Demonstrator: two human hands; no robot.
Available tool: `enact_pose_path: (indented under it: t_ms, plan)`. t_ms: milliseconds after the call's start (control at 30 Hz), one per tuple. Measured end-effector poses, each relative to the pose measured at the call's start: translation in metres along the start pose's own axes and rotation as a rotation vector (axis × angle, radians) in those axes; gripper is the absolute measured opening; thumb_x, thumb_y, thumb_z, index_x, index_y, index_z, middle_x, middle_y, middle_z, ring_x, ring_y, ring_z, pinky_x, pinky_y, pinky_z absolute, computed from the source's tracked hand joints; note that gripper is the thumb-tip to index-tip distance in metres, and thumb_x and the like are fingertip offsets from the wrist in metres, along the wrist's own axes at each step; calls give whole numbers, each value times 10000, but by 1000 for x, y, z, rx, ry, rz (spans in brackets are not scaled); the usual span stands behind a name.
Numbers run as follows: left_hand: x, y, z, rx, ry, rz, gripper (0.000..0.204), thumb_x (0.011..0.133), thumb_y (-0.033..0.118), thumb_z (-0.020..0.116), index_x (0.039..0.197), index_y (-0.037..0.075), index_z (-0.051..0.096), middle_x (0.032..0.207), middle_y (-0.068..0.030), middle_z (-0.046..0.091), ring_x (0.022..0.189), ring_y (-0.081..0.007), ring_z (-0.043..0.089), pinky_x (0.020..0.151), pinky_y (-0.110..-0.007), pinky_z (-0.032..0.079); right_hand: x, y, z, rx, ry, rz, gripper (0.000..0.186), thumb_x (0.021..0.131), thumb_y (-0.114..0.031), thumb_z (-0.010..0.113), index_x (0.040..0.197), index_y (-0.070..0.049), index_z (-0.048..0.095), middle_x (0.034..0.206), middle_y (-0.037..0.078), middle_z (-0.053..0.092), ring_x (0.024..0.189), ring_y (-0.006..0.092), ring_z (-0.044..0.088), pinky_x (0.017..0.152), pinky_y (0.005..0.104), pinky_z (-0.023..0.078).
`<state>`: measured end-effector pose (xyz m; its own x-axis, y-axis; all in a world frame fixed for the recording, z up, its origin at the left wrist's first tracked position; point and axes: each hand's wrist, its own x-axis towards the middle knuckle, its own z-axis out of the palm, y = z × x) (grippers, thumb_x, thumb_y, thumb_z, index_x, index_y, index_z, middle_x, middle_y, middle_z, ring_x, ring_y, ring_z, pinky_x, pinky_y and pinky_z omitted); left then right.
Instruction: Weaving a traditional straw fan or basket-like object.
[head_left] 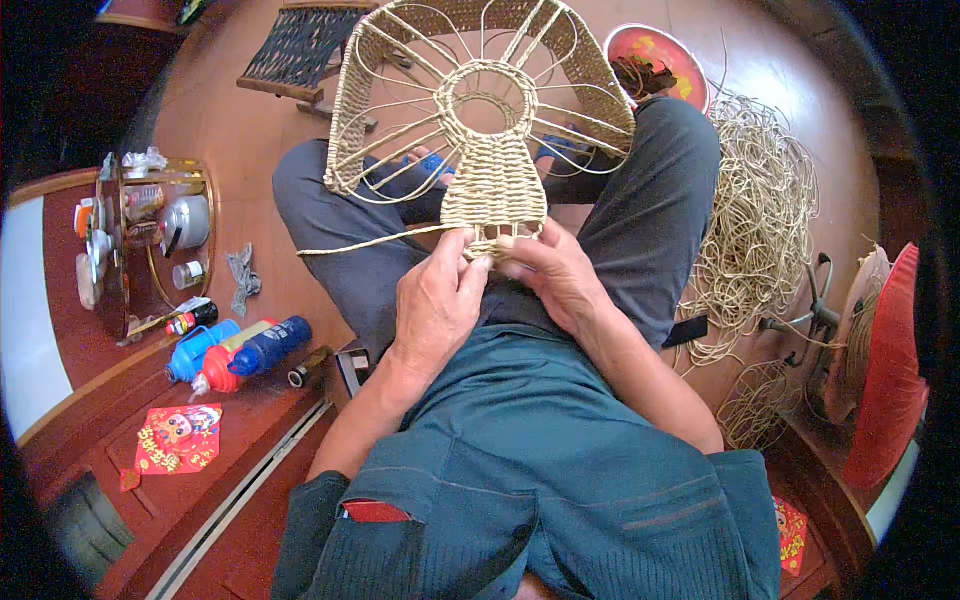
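Note:
A woven straw frame (490, 180) spans my raised knees: a curved, basket-like top with radiating cords and a central ring, and a narrower woven panel below. My left hand (440, 300) pinches the lower left end of that panel, where a loose strand (360, 246) trails out to the left. My right hand (555, 280) is closed on the lower right of the panel, its thumb at the open gaps near the end. Some fingertips of both hands are hidden behind the weaving.
A pile of straw cord (750, 220) lies at right, near a red basin (680, 55) and a red round object (885, 360). At left stand a rack with a kettle (185, 222) and several bottles (270, 343). A dark woven stool (295, 55) sits at upper left.

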<state>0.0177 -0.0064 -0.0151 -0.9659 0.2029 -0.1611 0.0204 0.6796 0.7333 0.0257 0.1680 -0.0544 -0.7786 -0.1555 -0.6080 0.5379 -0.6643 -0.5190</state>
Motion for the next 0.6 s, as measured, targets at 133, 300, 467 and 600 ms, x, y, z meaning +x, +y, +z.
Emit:
enact_pose_path:
  t_ms: [133, 300, 467, 600]
  plan:
    - [-4, -3, 5, 77, 124, 142, 294, 940, 121, 768, 1207, 32, 682, 762, -97, 653, 642, -204, 646, 632, -364, 528, 20, 6, 0, -4, -137, -18, 334, 912, -76, 776, 1231, -26, 688, 1099, 67, 773, 920, 169, 746, 775, 269, 594]
    - [-6, -6, 6, 45, 122, 96, 301, 939, 94, 781, 1220, 45, 687, 778, -58, 644, 639, -140, 611, 626, -317, 525, 23, 9, 6, 6, -68, -12, 349, 885, -38, 784, 1220, -10, 690, 1107, 77, 775, 947, 187, 751, 837, 331, 617]
    - [-7, -9, 7, -25, 159, 102, 301, 952, 72, 770, 1240, 46, 687, 801, -35, 655, 649, -99, 594, 624, -282, 518, 22, 18, 8, 32, -33, -140, 415, 882, -15, 775, 1280, -18, 658, 1133, 67, 770, 979, 184, 748, 868, 350, 614]
    - [-7, -4, 3, -43, 135, 68, 324, 946, 74, 780, 1255, 48, 687, 798, -30, 655, 652, -86, 582, 627, -270, 513, 18, 17, -1, 203, -155, -51, 459, 898, -47, 765, 1334, -41, 620, 1221, 67, 743, 1061, 184, 727, 937, 350, 586]
